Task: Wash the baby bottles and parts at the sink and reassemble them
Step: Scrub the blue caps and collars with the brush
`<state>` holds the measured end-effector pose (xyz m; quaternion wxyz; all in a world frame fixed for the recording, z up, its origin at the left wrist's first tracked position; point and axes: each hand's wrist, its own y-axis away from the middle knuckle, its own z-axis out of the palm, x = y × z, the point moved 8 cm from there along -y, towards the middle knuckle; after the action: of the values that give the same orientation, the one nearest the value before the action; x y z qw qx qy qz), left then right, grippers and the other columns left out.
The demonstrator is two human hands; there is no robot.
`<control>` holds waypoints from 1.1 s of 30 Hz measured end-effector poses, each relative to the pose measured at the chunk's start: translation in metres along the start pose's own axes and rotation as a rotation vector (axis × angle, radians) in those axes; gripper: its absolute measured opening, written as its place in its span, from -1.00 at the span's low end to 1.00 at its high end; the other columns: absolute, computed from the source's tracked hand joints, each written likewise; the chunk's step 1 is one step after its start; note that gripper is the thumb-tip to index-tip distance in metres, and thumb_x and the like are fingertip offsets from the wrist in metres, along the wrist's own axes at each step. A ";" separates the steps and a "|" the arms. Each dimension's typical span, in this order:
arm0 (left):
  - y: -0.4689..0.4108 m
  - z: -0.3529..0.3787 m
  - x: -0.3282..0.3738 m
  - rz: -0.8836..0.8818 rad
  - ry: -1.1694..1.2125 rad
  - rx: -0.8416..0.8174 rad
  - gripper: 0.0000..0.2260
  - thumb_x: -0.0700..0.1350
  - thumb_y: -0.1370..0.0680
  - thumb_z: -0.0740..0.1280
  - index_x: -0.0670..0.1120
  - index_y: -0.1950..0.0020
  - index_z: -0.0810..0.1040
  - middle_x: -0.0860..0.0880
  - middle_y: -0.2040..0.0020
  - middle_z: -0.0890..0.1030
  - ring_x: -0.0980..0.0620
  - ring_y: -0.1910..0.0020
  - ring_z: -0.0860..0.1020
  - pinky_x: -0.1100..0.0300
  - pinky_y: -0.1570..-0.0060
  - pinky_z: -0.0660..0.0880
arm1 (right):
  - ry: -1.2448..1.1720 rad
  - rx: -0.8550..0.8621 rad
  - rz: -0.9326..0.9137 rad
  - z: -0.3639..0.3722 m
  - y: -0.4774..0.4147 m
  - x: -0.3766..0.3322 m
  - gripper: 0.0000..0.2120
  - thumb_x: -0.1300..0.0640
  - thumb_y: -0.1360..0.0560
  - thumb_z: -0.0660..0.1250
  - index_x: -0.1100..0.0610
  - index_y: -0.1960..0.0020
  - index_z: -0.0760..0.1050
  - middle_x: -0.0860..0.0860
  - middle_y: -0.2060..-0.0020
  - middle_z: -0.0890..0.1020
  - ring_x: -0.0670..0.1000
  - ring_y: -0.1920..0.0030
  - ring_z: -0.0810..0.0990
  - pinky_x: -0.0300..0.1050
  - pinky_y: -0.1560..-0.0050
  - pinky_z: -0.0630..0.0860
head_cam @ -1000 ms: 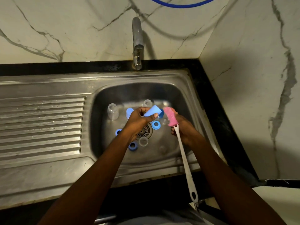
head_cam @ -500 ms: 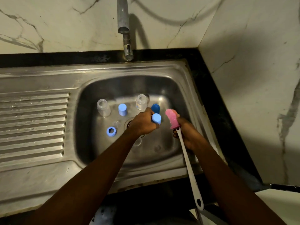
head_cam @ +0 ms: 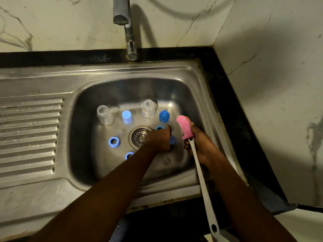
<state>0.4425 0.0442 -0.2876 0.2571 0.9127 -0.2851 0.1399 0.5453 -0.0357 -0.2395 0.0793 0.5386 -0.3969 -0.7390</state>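
Beneath my left hand (head_cam: 160, 139), low in the sink (head_cam: 82, 137), a blue cap (head_cam: 172, 140) shows just past my knuckles and a blue ring (head_cam: 159, 128) lies at my fingertips. My fingers are curled, but I cannot tell whether they grip the cap or only rest beside it. My right hand (head_cam: 201, 147), just beside the left, is wrapped around the bottle brush (head_cam: 204, 186) right below its pink sponge head (head_cam: 184, 127). The white handle runs back towards me over the sink's front edge.

Beyond my left hand stand a dark blue cap (head_cam: 164, 116), a clear bottle (head_cam: 148, 108), a pale blue cap (head_cam: 126, 117) and a second clear bottle (head_cam: 104, 115). To its left, past the drain (head_cam: 140, 137), lie a clear teat (head_cam: 119, 133), a second blue ring (head_cam: 114, 142) and a third blue ring (head_cam: 129, 155).

To do this well, I judge I should lift one part clear of the basin floor and hold it firmly by its outside. Then I turn the sponge head inside it, keeping the brush away from the loose pieces. Wet plastic probably slips, so a snug hold matters.
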 end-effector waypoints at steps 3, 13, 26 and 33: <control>-0.002 0.000 0.001 0.001 -0.014 -0.004 -0.54 -0.03 -0.52 0.38 -0.11 -0.34 0.31 -0.14 -0.14 0.55 -0.14 -0.12 0.55 0.04 -0.11 0.43 | 0.017 -0.003 -0.007 0.002 0.001 -0.001 -0.60 -0.12 -0.57 0.24 0.19 -0.16 0.53 0.05 0.46 0.41 -0.06 0.47 0.35 -0.20 0.42 0.34; 0.018 -0.037 -0.009 0.002 0.045 0.125 -0.48 0.17 -0.45 0.45 -0.09 -0.27 0.43 -0.08 -0.15 0.58 -0.10 -0.10 0.55 0.12 0.02 0.38 | 0.102 0.024 0.006 0.013 0.012 -0.004 -0.69 -0.10 -0.56 0.27 0.15 0.01 0.56 0.04 0.46 0.43 -0.05 0.46 0.35 -0.17 0.38 0.31; 0.094 -0.052 -0.113 -0.302 0.551 0.286 -0.87 -0.05 -0.59 0.35 -0.08 -0.04 0.63 -0.03 -0.04 0.67 -0.01 -0.04 0.60 0.15 -0.07 0.49 | 0.124 -0.183 0.010 0.064 0.027 -0.006 -0.32 -0.11 -0.56 0.31 0.34 -0.45 0.25 0.36 -0.37 0.34 0.34 -0.33 0.43 0.03 -0.22 0.54; 0.099 -0.026 -0.127 -0.295 0.449 0.124 -0.70 -0.36 -0.46 0.33 -0.11 -0.12 0.65 -0.04 -0.09 0.66 0.01 -0.10 0.59 0.36 0.01 0.39 | 0.201 -0.176 0.096 0.064 0.028 0.007 -0.58 -0.24 -0.47 0.37 0.14 0.15 0.50 0.03 0.44 0.32 -0.07 0.48 0.25 -0.19 0.43 0.22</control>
<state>0.2798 0.0461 -0.2786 0.2751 0.9045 -0.0758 0.3169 0.4789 -0.0258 -0.2189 0.2007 0.5811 -0.3459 -0.7087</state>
